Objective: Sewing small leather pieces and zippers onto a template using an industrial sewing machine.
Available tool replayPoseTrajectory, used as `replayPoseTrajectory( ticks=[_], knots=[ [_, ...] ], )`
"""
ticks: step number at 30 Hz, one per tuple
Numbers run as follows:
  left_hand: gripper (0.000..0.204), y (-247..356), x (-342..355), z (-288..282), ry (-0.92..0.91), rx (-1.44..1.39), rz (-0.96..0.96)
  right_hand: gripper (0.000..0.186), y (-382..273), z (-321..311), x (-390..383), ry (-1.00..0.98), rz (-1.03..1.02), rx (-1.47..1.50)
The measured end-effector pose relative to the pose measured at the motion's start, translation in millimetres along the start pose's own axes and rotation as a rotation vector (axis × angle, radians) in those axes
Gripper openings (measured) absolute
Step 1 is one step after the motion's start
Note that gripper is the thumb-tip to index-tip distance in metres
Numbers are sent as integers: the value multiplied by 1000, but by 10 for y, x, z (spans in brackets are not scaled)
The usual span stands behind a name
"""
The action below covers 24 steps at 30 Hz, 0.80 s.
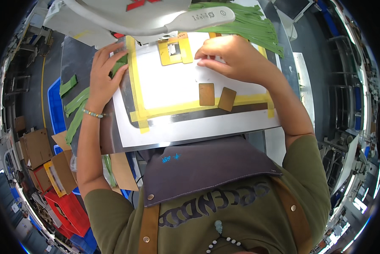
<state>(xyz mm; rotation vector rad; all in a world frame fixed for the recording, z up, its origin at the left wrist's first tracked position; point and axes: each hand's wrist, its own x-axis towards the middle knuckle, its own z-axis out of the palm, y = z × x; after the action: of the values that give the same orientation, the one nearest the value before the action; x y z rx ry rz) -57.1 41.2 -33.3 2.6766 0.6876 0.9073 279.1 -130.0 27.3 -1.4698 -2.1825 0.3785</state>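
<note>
At the left edge of the white work surface [164, 91], my left hand [105, 72] has its thumb and fingers curled around a green strip [120, 62], much of which the hand covers. My right hand [236, 59] is over the right part of the surface with thumb and fingertips drawn together; whatever they pinch is too small to make out. Just left of those fingertips lies a yellow frame-like jig [166, 58] with a small opening in its middle. Nearer to me are two flat brown rectangular plates, one upright [206, 94] and one slanted [226, 100].
A white machine [109, 21] with a bendable lamp [198, 20] overhangs the far side. Many green strips [257, 27] are heaped at the far right; more green strips [76, 111] hang at the left edge. Blue bins [56, 106], cardboard boxes [36, 148] and a red crate [69, 209] stand lower left.
</note>
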Motion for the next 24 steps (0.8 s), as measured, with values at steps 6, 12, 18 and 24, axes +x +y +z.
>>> replayPoseTrajectory(
  ticks=[6, 12, 18, 24],
  knots=[
    [47, -439, -520, -356, -54, 235, -48, 44, -28, -251, -559, -407, 105, 45],
    [55, -1008, -1013, -754, -122, 524, -205, 45, -4, 71, -755, -386, 163, 136],
    [43, -774, -803, -803, -78, 534, -70, 37, 20, 93, -725, -364, 187, 182],
    [38, 85, -425, -338, 161, 250, 88, 21, 48, 2, -526, -332, 216, 272]
  ],
)
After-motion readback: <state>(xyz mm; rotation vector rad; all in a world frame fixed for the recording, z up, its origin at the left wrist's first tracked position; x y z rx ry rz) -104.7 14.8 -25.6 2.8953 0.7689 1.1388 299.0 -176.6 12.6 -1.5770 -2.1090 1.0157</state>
